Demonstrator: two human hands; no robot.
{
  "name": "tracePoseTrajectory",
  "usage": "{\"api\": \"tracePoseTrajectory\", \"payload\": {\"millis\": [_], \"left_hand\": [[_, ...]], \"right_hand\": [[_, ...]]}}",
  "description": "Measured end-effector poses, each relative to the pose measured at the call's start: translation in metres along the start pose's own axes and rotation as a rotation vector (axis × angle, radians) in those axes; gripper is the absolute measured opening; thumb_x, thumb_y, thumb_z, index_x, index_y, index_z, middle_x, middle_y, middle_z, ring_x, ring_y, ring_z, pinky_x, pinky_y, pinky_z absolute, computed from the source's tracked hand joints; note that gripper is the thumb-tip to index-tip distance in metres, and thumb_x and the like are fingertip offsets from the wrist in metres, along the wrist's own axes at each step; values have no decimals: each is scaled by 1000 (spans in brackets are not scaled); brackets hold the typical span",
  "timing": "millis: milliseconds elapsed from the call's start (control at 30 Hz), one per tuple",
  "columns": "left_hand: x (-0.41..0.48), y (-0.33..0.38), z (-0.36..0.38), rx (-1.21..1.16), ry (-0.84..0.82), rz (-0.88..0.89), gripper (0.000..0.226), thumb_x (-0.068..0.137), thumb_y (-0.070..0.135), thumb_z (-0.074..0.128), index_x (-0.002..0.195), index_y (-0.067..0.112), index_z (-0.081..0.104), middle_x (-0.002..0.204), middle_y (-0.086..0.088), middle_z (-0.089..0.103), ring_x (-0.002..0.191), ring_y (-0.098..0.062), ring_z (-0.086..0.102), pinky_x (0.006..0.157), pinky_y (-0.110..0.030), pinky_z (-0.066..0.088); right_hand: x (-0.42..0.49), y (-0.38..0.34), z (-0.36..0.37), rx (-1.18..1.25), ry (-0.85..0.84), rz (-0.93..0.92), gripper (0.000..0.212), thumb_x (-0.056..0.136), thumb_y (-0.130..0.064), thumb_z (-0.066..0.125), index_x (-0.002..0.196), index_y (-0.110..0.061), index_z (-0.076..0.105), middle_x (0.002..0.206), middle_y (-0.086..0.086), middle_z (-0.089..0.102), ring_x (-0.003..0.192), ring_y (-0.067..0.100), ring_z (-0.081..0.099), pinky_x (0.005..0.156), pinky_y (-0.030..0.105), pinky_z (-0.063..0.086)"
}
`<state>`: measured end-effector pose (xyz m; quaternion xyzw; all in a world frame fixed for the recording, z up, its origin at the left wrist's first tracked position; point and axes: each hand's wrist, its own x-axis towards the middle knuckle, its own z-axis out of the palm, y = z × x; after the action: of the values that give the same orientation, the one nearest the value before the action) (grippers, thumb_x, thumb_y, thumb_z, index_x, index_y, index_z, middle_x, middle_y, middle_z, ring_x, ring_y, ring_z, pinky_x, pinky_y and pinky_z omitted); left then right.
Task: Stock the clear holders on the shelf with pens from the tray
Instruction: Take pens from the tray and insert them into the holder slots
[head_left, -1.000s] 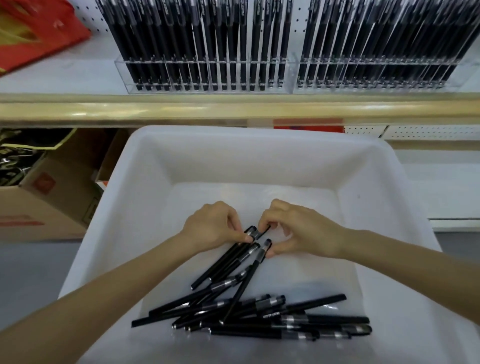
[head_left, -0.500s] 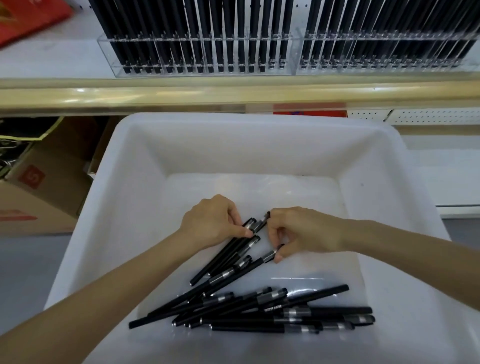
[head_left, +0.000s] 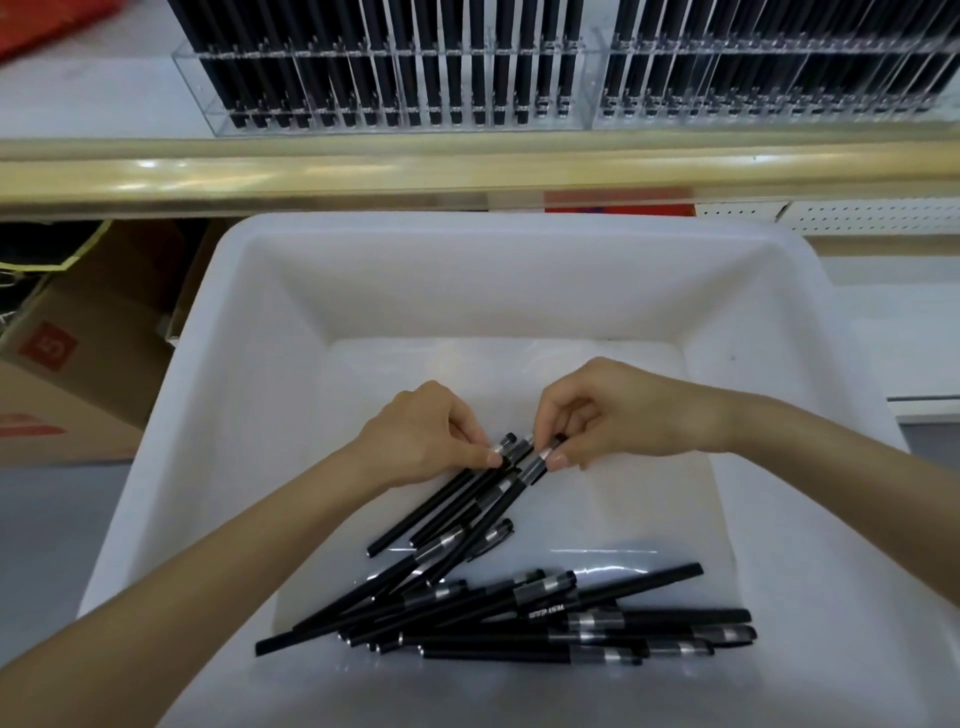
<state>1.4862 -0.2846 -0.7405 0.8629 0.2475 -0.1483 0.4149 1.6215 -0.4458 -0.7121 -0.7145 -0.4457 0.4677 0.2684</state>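
Note:
A white plastic tray (head_left: 249, 415) sits in front of me below the shelf. Several black pens with silver bands (head_left: 519, 618) lie loose on its floor, near the front. My left hand (head_left: 421, 436) pinches a small bundle of pens (head_left: 457, 499) at their cap ends. My right hand (head_left: 608, 415) grips the capped end of one pen (head_left: 530, 470) beside that bundle, thumb and fingers closed on it. Two clear holders (head_left: 208, 111) on the shelf above stand packed with upright black pens.
A gold-coloured shelf rail (head_left: 363, 171) runs across above the tray. Cardboard boxes (head_left: 78, 374) stand at the left under the shelf. White perforated panels (head_left: 857, 215) and a lower white ledge are at the right. Something red (head_left: 41, 21) lies on the shelf's far left.
My right hand has lifted the cap end of one pen up beside the bundle in my left hand. The view has tilted down a little, so the holders sit higher in frame.

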Motion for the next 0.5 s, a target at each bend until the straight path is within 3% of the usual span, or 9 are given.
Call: {"api": "tracePoseTrajectory", "payload": {"millis": [133,233,367,500], "left_hand": [[-5,6,-8,-183,-45,-20,13,82,28,73,79,16,70,76,1,64,66,-6,57,55,-14,48],[-9,14,-21,-286,-48,-28,12,90,24,65,87,12,64,88,-1,72,67,-3,63,59,-14,51],[-15,30,-43,-449,-4,23,11,92,17,61,89,7,62,87,-5,76,85,-15,72,82,-24,55],[-15,52,-70,-557,110,100,9,88,9,64,95,2,66,87,-10,75,80,-18,73,75,-21,57]], "right_hand": [[-6,-12,-5,190,66,-29,8,80,-7,72,87,-9,69,76,2,71,67,11,64,64,18,49],[-11,-20,-12,342,96,-36,9,86,-12,65,91,-5,61,93,18,72,73,19,69,59,23,50],[-22,-34,-24,468,128,-66,15,86,-14,59,93,-2,56,101,17,72,81,25,71,62,24,53],[-28,-57,-46,503,257,-163,20,78,-9,63,95,0,58,99,17,72,80,22,71,71,22,56]]}}
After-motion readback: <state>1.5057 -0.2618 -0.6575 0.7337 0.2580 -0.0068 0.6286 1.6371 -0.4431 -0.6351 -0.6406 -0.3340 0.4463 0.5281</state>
